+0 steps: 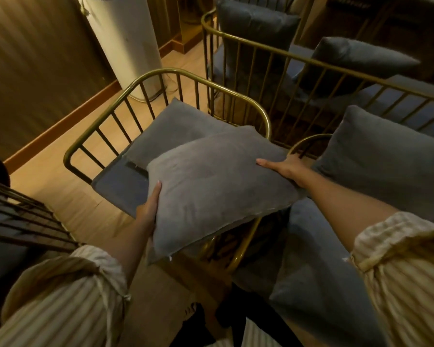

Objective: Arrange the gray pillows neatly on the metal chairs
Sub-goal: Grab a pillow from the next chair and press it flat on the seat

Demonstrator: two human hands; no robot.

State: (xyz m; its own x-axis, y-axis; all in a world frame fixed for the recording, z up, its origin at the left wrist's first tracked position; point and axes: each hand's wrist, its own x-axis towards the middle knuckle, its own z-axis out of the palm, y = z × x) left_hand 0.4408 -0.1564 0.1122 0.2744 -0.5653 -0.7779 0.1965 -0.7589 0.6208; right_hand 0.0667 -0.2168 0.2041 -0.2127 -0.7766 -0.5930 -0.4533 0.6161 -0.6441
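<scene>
Striped sleeves fill the bottom corners, both rolled back w/ bare forearms reaching fwd. Left hand grips the near-left edge of a gray pillow, thumb lying up along the side, fingers tucked under and out of sight. Right hand lies flat on the pillow's far-right corner, fingers stretched out, nearly straight, pressing rather than wrapping; palm side hidden. Held pillow sits tilted across the gold wire chair, overlapping a second gray pillow that leans toward the chair's barred back; dark seat pad shows at the left. Right of this, another gray pillow is propped on a neighbouring seat. Behind, a longer gold-railed seat holds two more pillows, one upright, one slanted. White cylinder stands on the wood floor beside the wall
</scene>
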